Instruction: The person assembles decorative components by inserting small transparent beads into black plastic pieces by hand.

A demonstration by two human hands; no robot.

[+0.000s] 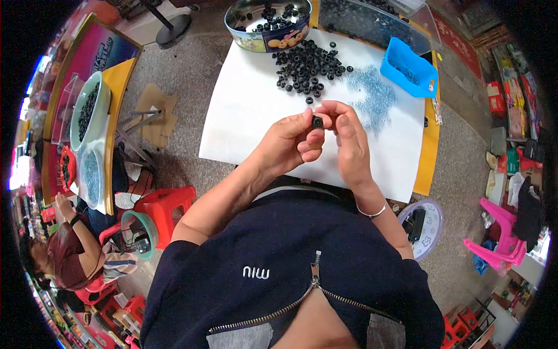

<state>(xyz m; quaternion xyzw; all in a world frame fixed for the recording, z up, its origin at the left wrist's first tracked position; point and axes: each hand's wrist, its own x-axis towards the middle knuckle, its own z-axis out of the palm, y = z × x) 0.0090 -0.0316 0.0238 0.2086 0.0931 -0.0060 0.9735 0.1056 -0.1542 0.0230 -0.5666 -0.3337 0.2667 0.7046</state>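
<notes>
While the left hand (286,138) pinches a black ring (317,123), the right hand (353,150) stands close at the ring's four o'clock, its grip undeterminable, the black pile (307,65) at twelve.

Red stool (167,210); pink stool (501,239)

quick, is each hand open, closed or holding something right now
Left hand: closed, holding a small black piece.
Right hand: fingers bent close by; whether it holds anything cannot be told.
</notes>
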